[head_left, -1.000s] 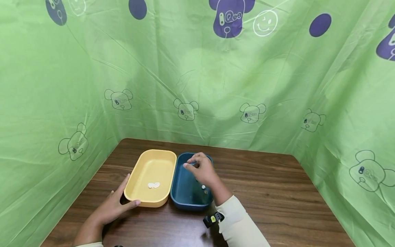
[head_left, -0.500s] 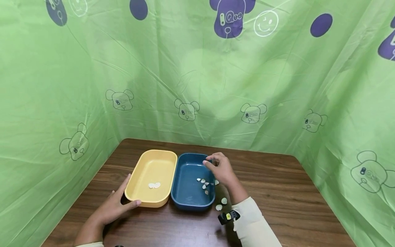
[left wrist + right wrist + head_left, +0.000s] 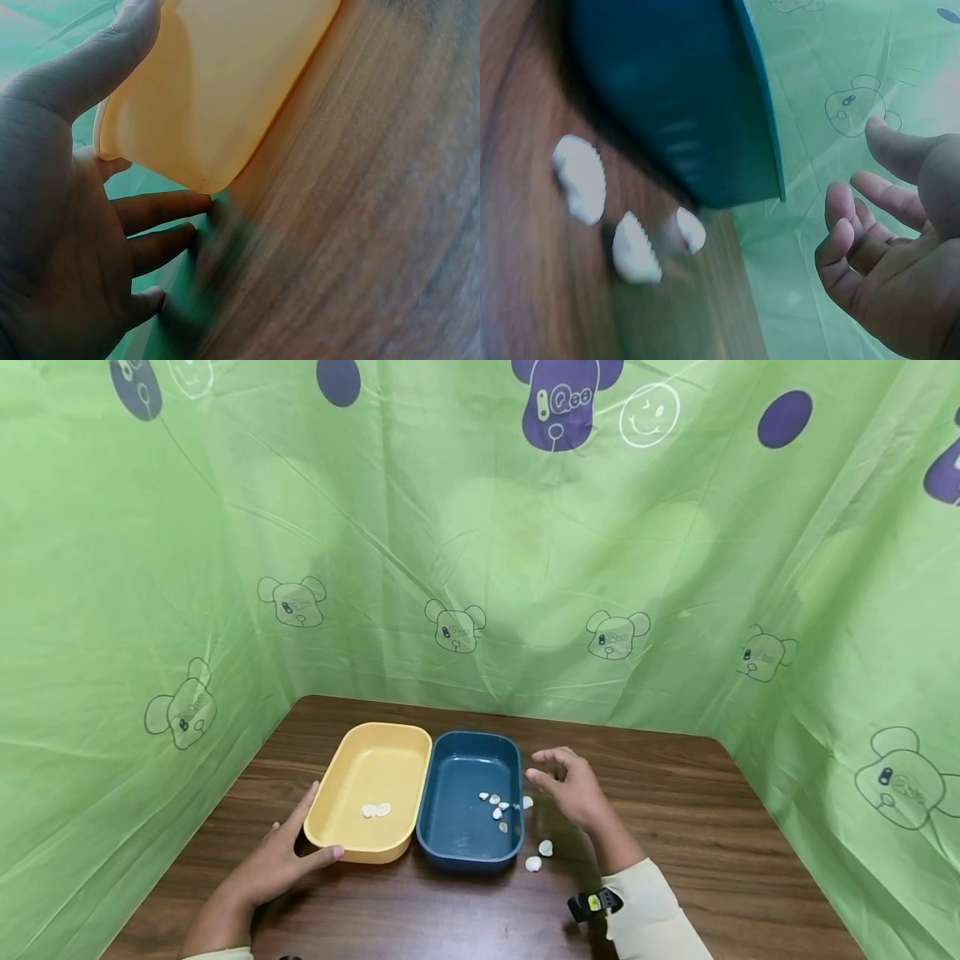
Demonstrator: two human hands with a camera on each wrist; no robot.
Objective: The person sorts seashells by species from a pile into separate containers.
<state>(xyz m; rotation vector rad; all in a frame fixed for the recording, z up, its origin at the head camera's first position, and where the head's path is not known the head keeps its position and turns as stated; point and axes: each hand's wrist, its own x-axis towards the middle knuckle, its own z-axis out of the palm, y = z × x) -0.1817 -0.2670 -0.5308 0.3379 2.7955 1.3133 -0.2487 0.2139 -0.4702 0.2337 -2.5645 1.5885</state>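
Observation:
My left hand (image 3: 281, 856) spreads round the near-left corner of a yellow plastic tray (image 3: 318, 839), thumb at the near side and fingers along the left side. In the left wrist view its fingers (image 3: 161, 214) look fairly straight against the tray. Two white seashells (image 3: 376, 810) lie together inside. To the right of the blue plastic tray (image 3: 468, 862), my right hand (image 3: 576, 789) hovers over the table with nothing in it, thumb and fingers apart. Several small shells (image 3: 497, 814) sit in the blue tray's right half. Three white shells (image 3: 580, 178) with ridged edges rest on the table beside it.
The two trays stand side by side on a dark wooden table (image 3: 675, 843). A green printed curtain (image 3: 525, 677) surrounds the table at the back and sides. A black wrist strap (image 3: 595, 903) is on the right wrist.
My right hand has moved right, from above the blue tray to beyond its right rim, uncovering shells in the tray and on the table. The left hand and both trays stay put.

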